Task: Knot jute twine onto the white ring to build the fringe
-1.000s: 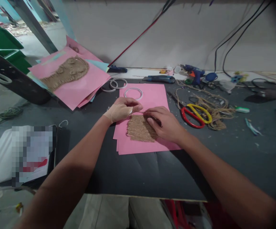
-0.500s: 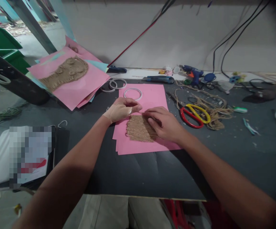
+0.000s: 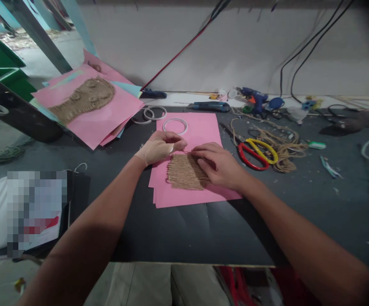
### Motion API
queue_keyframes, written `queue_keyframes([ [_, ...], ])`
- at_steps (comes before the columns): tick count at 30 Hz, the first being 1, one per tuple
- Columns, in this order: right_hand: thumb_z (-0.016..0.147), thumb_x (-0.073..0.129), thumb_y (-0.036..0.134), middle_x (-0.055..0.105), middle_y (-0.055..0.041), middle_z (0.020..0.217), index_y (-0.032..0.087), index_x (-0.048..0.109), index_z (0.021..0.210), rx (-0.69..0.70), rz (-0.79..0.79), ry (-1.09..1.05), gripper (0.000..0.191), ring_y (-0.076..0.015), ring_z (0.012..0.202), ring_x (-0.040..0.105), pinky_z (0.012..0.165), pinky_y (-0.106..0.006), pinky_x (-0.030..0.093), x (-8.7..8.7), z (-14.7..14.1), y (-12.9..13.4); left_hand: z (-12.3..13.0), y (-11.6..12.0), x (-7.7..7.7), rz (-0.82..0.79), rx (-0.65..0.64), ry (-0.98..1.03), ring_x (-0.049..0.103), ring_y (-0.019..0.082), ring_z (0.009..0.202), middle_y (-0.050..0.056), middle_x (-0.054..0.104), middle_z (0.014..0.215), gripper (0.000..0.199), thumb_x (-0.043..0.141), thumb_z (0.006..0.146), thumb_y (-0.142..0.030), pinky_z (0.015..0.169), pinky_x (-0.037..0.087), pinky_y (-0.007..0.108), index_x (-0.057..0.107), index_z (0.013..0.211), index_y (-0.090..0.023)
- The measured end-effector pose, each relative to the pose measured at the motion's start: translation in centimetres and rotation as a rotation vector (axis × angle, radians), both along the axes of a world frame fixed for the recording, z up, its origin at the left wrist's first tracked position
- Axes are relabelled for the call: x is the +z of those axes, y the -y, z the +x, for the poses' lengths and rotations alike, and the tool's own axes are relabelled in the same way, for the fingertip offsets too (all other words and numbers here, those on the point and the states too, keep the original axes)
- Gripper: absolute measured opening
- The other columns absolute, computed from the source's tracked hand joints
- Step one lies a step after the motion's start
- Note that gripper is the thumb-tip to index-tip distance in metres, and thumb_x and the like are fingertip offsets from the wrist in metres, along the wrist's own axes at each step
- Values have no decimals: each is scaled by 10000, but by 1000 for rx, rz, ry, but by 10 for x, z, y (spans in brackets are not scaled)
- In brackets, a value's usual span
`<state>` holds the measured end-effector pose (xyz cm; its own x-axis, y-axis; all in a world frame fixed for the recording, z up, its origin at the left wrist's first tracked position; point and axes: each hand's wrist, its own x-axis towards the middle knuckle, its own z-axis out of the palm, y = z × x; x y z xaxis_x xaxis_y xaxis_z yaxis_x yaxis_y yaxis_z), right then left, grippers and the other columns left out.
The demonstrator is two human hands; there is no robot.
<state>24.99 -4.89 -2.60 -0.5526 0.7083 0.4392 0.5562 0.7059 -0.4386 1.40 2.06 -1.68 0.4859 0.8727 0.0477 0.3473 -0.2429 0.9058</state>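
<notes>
Rows of brown twine form a rough rectangle (image 3: 186, 174) on a pink sheet of paper (image 3: 200, 125). At its top edge my left hand (image 3: 159, 148), with a pale covering over its back and wrist, pinches a short piece of twine (image 3: 187, 151). My right hand (image 3: 216, 163) rests over the right side of the twine rectangle, its fingertips closed at the other end of that piece. The fingers hide part of the twine and the rectangle's right edge. A white tape ring (image 3: 175, 126) lies on the paper just beyond my left hand.
Scissors (image 3: 257, 154) with red and yellow handles lie to the right beside tangled twine (image 3: 288, 155). Behind are a utility knife (image 3: 209, 106) and a blue glue gun (image 3: 254, 97). At left stand pink sheets (image 3: 91, 131) bearing a twine shape, and a tablet-like device (image 3: 63, 216).
The whole view has shifted slightly, so things appear a little further left. Both hands keep nearly the same pose at the top edge of the twine rectangle.
</notes>
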Motion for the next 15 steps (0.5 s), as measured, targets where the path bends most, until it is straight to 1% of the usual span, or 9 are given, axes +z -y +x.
queue_keyframes([
  [7, 962, 513, 184, 700, -120, 1206, 176, 691, 1192, -2, -25, 6, 291, -274, 1138, 608, 1005, -500, 505, -2, 2, -1, 0, 1, 1, -23, 1, 0, 694, 194, 827, 90, 766, 864, 428, 718, 814, -529, 781, 531, 317, 763, 973, -134],
  [12, 953, 520, 168, 699, -118, 1213, 175, 691, 1190, 27, -21, -13, 293, -269, 1143, 607, 1012, -495, 501, -2, 2, -1, 0, -1, 0, 13, 8, -12, 689, 199, 880, 88, 767, 946, 416, 730, 804, -528, 833, 524, 329, 769, 962, -144],
  [15, 950, 524, 163, 698, -112, 1210, 178, 690, 1182, 53, -15, -34, 285, -261, 1144, 607, 1016, -490, 500, -1, 2, 0, 0, -1, -1, -5, -6, -5, 691, 207, 896, 94, 770, 935, 428, 707, 826, -537, 845, 526, 336, 765, 977, -141],
])
